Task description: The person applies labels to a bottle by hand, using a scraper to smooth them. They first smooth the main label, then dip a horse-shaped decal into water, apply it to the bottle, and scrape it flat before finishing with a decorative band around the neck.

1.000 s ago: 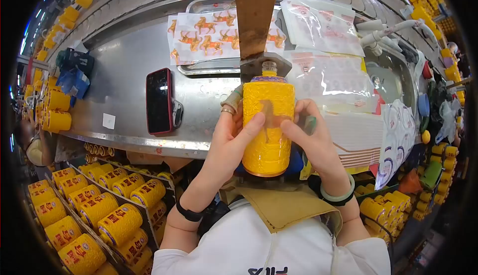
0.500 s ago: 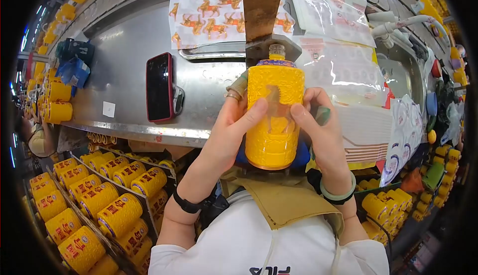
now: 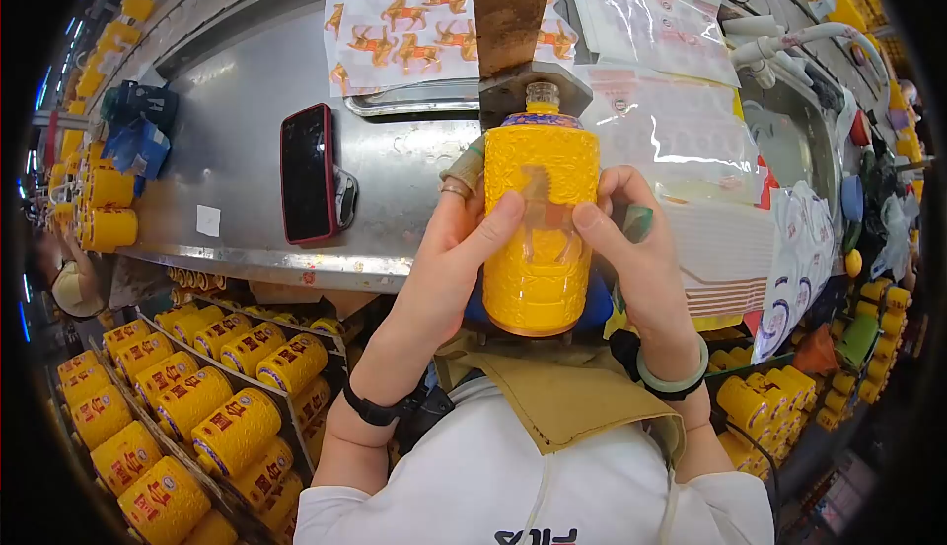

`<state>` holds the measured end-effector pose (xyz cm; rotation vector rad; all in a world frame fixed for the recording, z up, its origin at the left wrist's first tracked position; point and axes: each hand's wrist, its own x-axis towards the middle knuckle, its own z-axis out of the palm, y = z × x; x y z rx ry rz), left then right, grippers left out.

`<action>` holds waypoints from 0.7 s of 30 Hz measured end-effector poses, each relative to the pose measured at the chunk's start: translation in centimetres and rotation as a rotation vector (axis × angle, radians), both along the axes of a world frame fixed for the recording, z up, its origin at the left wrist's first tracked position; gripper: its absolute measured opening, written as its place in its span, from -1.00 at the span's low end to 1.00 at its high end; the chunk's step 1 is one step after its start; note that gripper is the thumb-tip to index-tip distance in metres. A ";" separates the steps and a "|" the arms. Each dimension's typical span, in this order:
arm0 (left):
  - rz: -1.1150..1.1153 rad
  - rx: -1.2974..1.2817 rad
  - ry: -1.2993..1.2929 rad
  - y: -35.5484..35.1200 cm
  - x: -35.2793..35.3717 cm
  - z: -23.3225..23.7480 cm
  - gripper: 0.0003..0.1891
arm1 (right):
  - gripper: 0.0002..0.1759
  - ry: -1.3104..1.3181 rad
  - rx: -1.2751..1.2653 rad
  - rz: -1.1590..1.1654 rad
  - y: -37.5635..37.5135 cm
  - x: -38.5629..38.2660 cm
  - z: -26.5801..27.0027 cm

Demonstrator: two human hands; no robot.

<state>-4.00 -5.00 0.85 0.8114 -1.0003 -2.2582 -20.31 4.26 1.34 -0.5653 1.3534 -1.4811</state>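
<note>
I hold a yellow embossed bottle [image 3: 538,279] upright in front of my chest, its small clear neck pointing away from me. My left hand [image 3: 449,269] wraps its left side, thumb pressed on the front. My right hand [image 3: 636,259] wraps its right side, with the thumb on the front as well. Between the two thumbs lies a clear sticker with a horse picture [image 3: 545,212], flat against the bottle. My left wrist carries a black band and my right wrist a pale green bangle.
A steel table [image 3: 237,150] carries a phone [image 3: 307,172], a tray with horse sticker sheets [image 3: 395,27] and plastic sleeves [image 3: 671,131]. A brown post [image 3: 508,7] rises behind the bottle. Racks of yellow bottles [image 3: 187,397] stand lower left and lower right [image 3: 764,412].
The bottle has come up and closer to me, and both thumbs have slid over the horse sticker on its front. In the last half second little has moved.
</note>
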 end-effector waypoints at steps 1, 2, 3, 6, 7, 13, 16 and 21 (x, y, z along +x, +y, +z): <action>0.001 -0.008 -0.003 0.0 0.0 -0.1 -0.29 | -0.77 0.002 0.001 -0.001 0.0 -0.1 0.0; 0.002 -0.017 -0.006 0.0 0.0 -0.1 -0.29 | -0.78 -0.026 -0.001 0.006 0.1 -0.2 0.0; 0.003 -0.017 -0.004 0.0 0.1 -0.1 -0.29 | -0.79 -0.054 -0.003 0.013 0.2 -0.4 0.0; 0.030 0.066 0.055 0.3 0.6 -0.4 -0.36 | -0.81 -0.156 0.073 0.032 0.4 -1.2 -0.1; 0.031 0.044 0.057 0.4 0.9 -0.9 -0.34 | -0.81 -0.156 0.073 0.034 0.3 -1.2 0.0; -0.031 -0.087 0.096 1.0 1.4 -0.1 -0.12 | -0.80 -0.059 0.023 0.035 0.2 -0.7 0.1; -0.054 -0.129 0.053 1.0 1.1 0.1 -0.13 | -0.75 -0.006 0.015 0.053 0.3 -0.6 0.0; -0.044 -0.158 0.039 1.0 1.1 0.1 -0.13 | -0.74 0.000 0.031 0.040 0.2 -0.5 0.1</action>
